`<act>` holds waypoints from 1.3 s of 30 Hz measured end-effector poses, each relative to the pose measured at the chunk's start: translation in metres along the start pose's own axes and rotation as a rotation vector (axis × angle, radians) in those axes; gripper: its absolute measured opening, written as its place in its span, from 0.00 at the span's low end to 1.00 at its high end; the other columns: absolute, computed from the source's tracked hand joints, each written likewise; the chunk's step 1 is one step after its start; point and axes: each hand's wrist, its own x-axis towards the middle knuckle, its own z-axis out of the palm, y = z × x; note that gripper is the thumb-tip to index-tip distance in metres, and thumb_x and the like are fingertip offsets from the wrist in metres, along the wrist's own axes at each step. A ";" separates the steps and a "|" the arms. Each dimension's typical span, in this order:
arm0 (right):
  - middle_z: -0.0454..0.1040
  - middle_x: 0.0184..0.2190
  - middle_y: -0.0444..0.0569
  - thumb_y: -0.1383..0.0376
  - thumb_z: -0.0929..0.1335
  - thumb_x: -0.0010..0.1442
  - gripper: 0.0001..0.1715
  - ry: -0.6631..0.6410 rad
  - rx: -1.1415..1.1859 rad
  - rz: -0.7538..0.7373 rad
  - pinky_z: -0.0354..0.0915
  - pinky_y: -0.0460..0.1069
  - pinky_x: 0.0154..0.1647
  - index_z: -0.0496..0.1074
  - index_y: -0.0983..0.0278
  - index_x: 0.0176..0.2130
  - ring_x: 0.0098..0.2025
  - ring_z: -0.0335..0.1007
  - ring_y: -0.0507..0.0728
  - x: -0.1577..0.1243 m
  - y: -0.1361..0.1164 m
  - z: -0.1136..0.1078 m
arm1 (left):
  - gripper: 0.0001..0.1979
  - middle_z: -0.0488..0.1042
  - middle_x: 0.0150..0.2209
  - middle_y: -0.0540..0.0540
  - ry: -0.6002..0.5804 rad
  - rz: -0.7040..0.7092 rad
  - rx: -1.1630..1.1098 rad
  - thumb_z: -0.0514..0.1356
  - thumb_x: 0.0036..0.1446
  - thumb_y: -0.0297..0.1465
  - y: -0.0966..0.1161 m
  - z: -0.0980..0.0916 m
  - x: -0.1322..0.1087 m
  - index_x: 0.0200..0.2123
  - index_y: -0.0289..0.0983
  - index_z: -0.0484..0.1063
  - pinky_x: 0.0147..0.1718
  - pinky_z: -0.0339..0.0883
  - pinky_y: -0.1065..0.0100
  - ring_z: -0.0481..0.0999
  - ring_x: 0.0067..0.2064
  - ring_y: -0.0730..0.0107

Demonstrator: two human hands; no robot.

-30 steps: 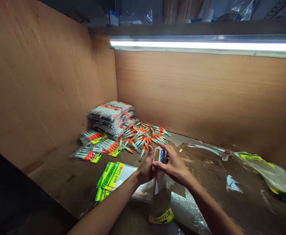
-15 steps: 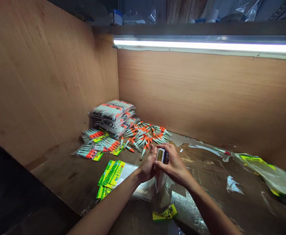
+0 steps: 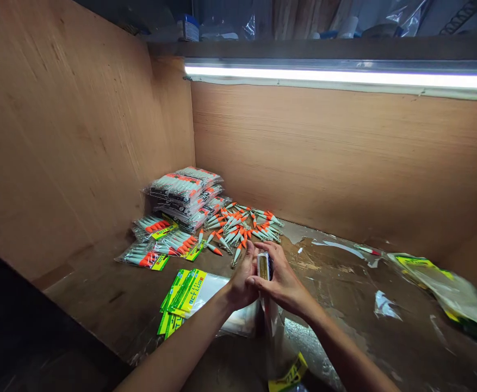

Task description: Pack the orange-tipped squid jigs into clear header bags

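Observation:
My left hand [image 3: 241,280] and my right hand [image 3: 281,282] are pressed together over the wooden bench [image 3: 111,294], both closed round a small white and gold card pack [image 3: 264,265] held upright. A clear plastic bag [image 3: 281,348] with a yellow label hangs below the pack toward me. Just beyond my fingers lies a loose heap of orange and pale green lures [image 3: 242,226].
Filled lure bags [image 3: 183,193] are stacked in the back left corner, with more packs [image 3: 156,242] in front. Empty bags with green and yellow headers [image 3: 185,296] lie left of my arm. Crumpled plastic [image 3: 446,288] sits at right. Wooden walls enclose the bench; a strip light [image 3: 340,76] glows above.
The card pack has turned edge-on between my hands and sunk further into the clear bag. The bag's yellow label has dropped lower and to the right.

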 end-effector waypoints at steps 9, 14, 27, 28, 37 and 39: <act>0.59 0.60 0.49 0.69 0.74 0.49 0.38 0.071 -0.045 0.044 0.55 0.56 0.66 0.66 0.55 0.58 0.65 0.55 0.61 0.003 0.002 -0.006 | 0.36 0.76 0.45 0.40 -0.067 0.118 -0.166 0.49 0.61 0.58 0.006 0.005 -0.002 0.63 0.42 0.59 0.43 0.69 0.62 0.78 0.44 0.58; 0.58 0.60 0.51 0.69 0.73 0.48 0.39 0.149 -0.097 0.068 0.55 0.56 0.66 0.67 0.56 0.59 0.66 0.52 0.62 0.005 0.021 -0.005 | 0.32 0.76 0.43 0.41 -0.082 0.041 -0.177 0.51 0.63 0.54 0.004 0.005 -0.002 0.63 0.41 0.58 0.42 0.67 0.62 0.78 0.42 0.59; 0.58 0.61 0.52 0.65 0.73 0.53 0.35 0.345 -0.162 0.104 0.51 0.61 0.67 0.65 0.56 0.59 0.67 0.51 0.63 0.011 0.032 -0.024 | 0.43 0.72 0.55 0.40 -0.209 -0.003 0.375 0.76 0.40 0.26 -0.028 -0.011 0.004 0.59 0.41 0.64 0.55 0.61 0.57 0.69 0.59 0.53; 0.58 0.62 0.52 0.64 0.73 0.53 0.35 0.345 -0.162 0.096 0.51 0.62 0.67 0.65 0.56 0.59 0.67 0.51 0.63 0.010 0.029 -0.024 | 0.43 0.70 0.57 0.39 -0.183 0.048 0.443 0.76 0.39 0.25 -0.033 -0.008 0.005 0.59 0.40 0.65 0.57 0.59 0.55 0.66 0.61 0.50; 0.49 0.67 0.54 0.59 0.74 0.56 0.38 0.192 -0.175 -0.064 0.51 0.62 0.68 0.60 0.56 0.62 0.71 0.42 0.66 0.003 -0.015 -0.037 | 0.33 0.71 0.57 0.40 -0.037 0.289 0.744 0.68 0.50 0.26 -0.032 0.022 0.003 0.59 0.39 0.67 0.56 0.62 0.52 0.70 0.57 0.46; 0.49 0.68 0.53 0.60 0.73 0.57 0.37 0.157 -0.179 -0.089 0.52 0.62 0.67 0.61 0.55 0.62 0.70 0.43 0.66 0.003 -0.024 -0.044 | 0.34 0.71 0.57 0.39 -0.038 0.311 0.758 0.70 0.48 0.26 -0.028 0.025 0.000 0.60 0.38 0.67 0.57 0.60 0.50 0.67 0.59 0.44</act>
